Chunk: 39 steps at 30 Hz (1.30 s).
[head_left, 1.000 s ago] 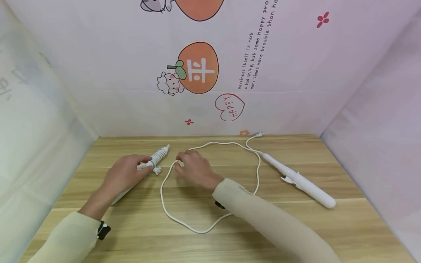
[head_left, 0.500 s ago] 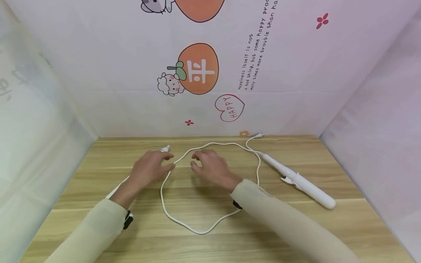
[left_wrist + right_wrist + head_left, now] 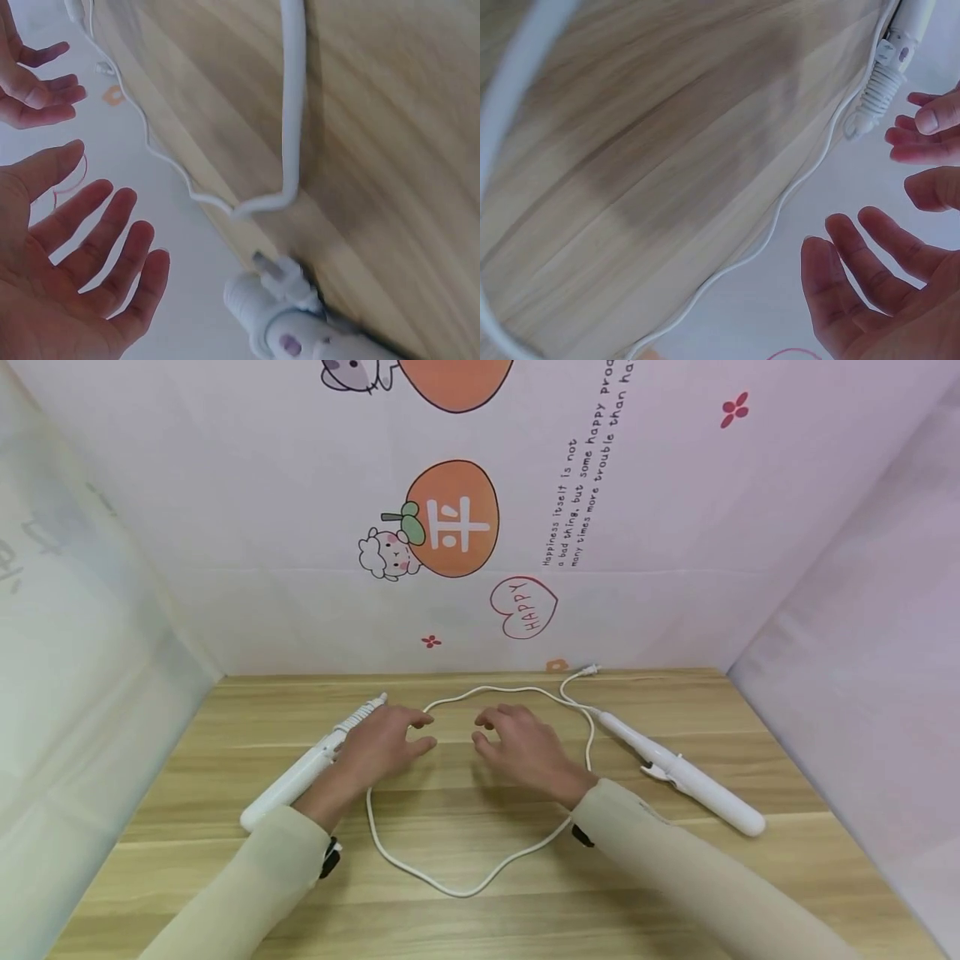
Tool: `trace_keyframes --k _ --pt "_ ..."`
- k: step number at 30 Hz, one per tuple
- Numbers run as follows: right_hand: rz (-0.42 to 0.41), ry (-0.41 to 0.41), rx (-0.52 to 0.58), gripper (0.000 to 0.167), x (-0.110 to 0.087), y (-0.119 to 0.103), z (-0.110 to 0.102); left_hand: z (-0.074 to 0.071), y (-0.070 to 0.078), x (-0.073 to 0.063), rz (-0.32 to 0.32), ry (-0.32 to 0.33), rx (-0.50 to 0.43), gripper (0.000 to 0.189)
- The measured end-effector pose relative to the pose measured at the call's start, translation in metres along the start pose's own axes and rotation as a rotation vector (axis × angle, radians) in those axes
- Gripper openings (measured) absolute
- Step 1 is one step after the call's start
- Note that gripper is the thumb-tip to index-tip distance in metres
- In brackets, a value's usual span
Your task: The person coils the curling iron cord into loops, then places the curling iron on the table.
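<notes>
My left hand [image 3: 375, 743] hovers over the left side of a looped white cord [image 3: 459, 894], fingers loosely bent and holding nothing. Facing it, my right hand [image 3: 528, 752] is also without anything in its fingers, above the loop's right part. Beside my left forearm lies a white wand [image 3: 281, 789] that looks like a curling iron, its cord [image 3: 355, 718] coiled round the slim end. Its plug [image 3: 289, 281] shows in the left wrist view. To the right lies a similar wand [image 3: 705, 785] with a small lever [image 3: 657, 769]; the loop runs out from its narrow end.
The wooden tabletop [image 3: 450, 935] ends at a printed fabric wall [image 3: 645, 610] at the back, with pale fabric sides left and right. The loose cord's plug [image 3: 592, 669] lies by the back edge.
My left hand has left the coiled wand and moved right, over the loop. My right hand has let go of the loose cord and shifted right. The wands stay in place.
</notes>
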State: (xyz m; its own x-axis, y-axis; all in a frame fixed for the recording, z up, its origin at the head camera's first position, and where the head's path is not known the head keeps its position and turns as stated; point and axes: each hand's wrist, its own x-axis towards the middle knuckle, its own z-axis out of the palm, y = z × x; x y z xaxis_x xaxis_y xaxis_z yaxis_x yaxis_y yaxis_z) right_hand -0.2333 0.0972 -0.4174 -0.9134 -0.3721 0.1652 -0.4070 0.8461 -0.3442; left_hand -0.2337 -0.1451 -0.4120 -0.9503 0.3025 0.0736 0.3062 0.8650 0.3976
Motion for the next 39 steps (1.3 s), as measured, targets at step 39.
trace_keyframes --k 39 --pt "0.171 0.104 0.032 0.039 -0.077 0.109 -0.063 0.033 0.08 0.045 0.125 -0.003 0.012 0.044"
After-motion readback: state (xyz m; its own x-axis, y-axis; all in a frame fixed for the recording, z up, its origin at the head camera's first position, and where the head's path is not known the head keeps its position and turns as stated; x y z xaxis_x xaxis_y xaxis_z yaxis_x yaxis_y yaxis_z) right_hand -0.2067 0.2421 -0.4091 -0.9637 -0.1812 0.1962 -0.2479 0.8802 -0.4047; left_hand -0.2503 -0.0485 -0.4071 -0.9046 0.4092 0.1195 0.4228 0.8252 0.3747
